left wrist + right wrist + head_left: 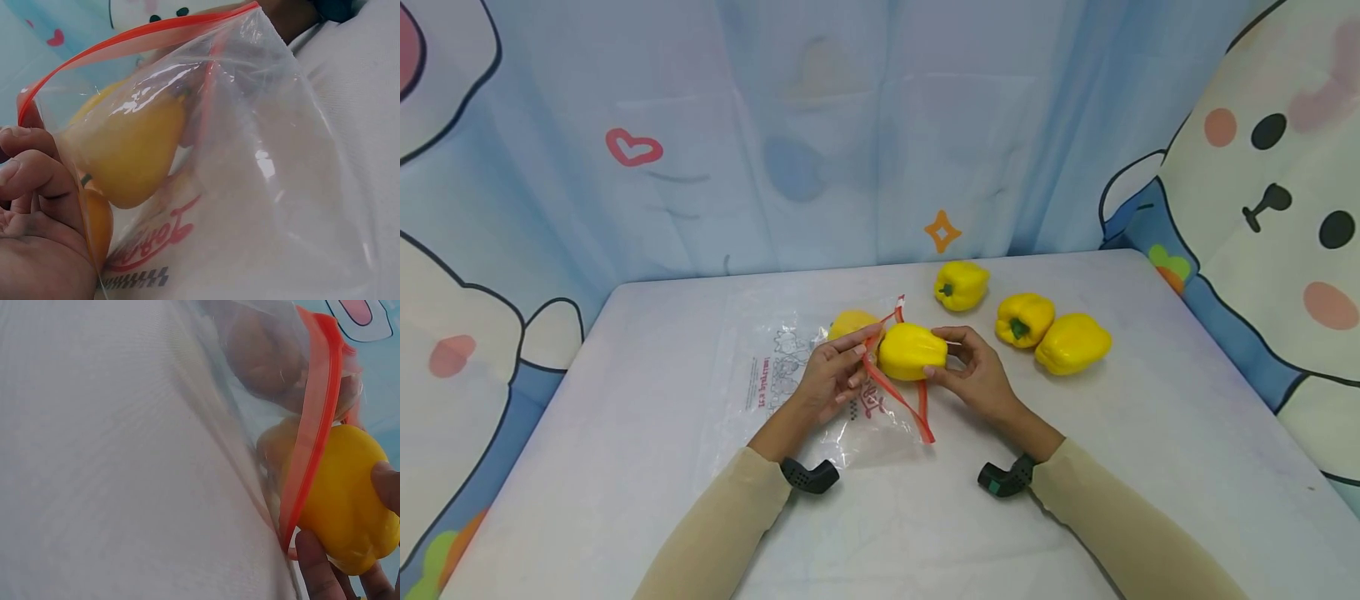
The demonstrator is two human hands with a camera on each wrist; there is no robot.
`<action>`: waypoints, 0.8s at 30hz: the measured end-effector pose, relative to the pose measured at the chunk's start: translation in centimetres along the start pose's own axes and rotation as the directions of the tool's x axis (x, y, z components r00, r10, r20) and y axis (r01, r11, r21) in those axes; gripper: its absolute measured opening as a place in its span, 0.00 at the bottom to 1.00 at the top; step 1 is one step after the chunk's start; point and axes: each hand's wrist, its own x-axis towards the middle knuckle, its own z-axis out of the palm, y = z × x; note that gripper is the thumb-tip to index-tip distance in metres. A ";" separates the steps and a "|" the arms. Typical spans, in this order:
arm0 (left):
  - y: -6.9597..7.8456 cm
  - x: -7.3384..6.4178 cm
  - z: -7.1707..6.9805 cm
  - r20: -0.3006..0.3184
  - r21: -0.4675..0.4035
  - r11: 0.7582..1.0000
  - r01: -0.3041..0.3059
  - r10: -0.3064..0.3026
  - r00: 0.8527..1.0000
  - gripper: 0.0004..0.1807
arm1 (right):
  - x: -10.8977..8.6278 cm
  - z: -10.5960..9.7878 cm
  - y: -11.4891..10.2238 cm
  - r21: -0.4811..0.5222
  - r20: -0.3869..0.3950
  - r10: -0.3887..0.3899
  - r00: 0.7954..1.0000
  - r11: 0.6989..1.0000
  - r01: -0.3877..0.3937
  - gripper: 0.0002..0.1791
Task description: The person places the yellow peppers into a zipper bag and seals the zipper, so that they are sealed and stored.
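In the head view my right hand [976, 367] grips a yellow bell pepper [912, 352] by its right end, at the mouth of a clear zip bag [880, 446]. The bag's red zip edge [312, 437] passes in front of part of that pepper in the right wrist view. My left hand [835, 371] pinches the bag near its opening and keeps the mouth apart. Another yellow bell pepper [852, 322] lies inside the bag, partly hidden behind the left fingers. Through the plastic, the left wrist view shows both the gripped pepper [140, 150] and the inner one [99, 222].
On the white table [647, 400], to the right of the bag, lie three more yellow bell peppers: one farther back [961, 285], and two side by side, the nearer-left one [1025, 320] and the right one [1073, 343]. A printed curtain [820, 167] hangs behind the table.
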 end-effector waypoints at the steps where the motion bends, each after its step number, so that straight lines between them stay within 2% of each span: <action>1: 0.0 0.0 0.0 0.002 0.001 1.000 0.001 -0.001 1.000 0.23 | 0.0 0.0 0.0 -0.001 -0.003 0.001 1.000 1.000 -0.001 0.32; 13: 0.0 0.1 -0.1 0.006 -0.007 1.000 -0.001 0.001 1.000 0.21 | 0.1 0.1 -0.2 0.042 -0.004 0.009 1.000 0.999 -0.009 0.29; 24: 0.1 0.1 0.0 -0.014 -0.020 0.999 0.035 -0.035 0.999 0.22 | -0.2 0.7 -0.9 0.004 0.002 0.038 0.999 0.999 -0.038 0.29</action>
